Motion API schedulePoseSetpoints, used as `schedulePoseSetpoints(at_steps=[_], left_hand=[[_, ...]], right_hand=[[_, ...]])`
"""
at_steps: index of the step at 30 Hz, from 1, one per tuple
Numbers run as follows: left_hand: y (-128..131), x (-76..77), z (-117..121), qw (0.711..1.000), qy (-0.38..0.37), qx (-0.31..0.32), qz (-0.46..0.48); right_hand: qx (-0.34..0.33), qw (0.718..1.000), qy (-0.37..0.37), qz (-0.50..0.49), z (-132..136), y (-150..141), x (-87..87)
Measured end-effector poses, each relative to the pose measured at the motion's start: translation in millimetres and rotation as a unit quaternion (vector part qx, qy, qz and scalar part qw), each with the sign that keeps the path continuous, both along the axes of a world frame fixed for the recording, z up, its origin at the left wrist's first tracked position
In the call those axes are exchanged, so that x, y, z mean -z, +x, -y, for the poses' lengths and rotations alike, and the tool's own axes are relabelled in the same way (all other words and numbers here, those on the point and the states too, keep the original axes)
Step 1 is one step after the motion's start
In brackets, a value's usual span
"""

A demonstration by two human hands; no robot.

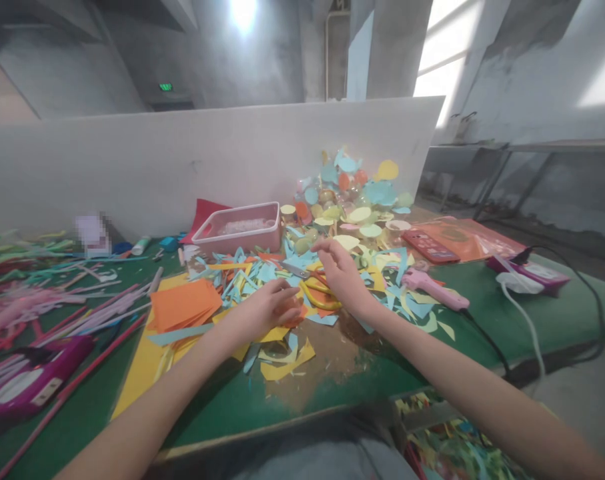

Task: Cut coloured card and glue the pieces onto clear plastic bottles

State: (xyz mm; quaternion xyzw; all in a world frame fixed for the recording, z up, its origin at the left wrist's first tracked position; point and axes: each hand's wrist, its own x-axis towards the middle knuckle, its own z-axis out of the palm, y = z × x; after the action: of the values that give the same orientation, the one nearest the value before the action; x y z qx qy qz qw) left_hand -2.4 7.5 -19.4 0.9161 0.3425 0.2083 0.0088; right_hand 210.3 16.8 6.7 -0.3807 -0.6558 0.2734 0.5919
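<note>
My left hand (277, 308) hovers over loose paper scraps near the table's middle, its fingers loosely bent and apart, with nothing visible in them. Just right of it lies a pair of scissors (318, 297) with yellow handles, blades pointing left and away. My right hand (341, 272) is beside and above the handles, fingers stretched forward and slightly bent; its thumb is hidden. Blue, yellow and orange paper scraps (287, 370) surround both hands. Left of my left hand, a stack of orange paper sheets (185, 305) rests on yellow sheets (132, 383).
A pink basket (237, 230) stands behind the scraps, beside a heap of paper-topped round pieces (359, 200). On the right are a pink glue gun (437, 290), a red phone (429, 247) and a purple device (529, 275) with cables. Pink strips (22, 303) cover the left side.
</note>
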Motion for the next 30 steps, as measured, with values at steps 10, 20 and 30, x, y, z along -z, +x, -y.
schedulePoseSetpoints(at_steps=[10, 20, 30], left_hand=[[-0.3, -15.5, 0.1, 0.984, 0.12, -0.05, 0.121], [-4.9, -16.5, -4.1, 0.931, 0.017, -0.155, 0.331], [-1.6, -25.0, -3.0, 0.867, -0.094, -0.209, 0.442]], right_hand=[[0.132, 0.901, -0.024, 0.413, -2.8, 8.0, 8.7], [0.099, 0.803, -0.1, 0.579, 6.9, 7.0, 5.0], [0.116, 0.798, -0.075, 0.587, 3.6, 6.0, 8.7]])
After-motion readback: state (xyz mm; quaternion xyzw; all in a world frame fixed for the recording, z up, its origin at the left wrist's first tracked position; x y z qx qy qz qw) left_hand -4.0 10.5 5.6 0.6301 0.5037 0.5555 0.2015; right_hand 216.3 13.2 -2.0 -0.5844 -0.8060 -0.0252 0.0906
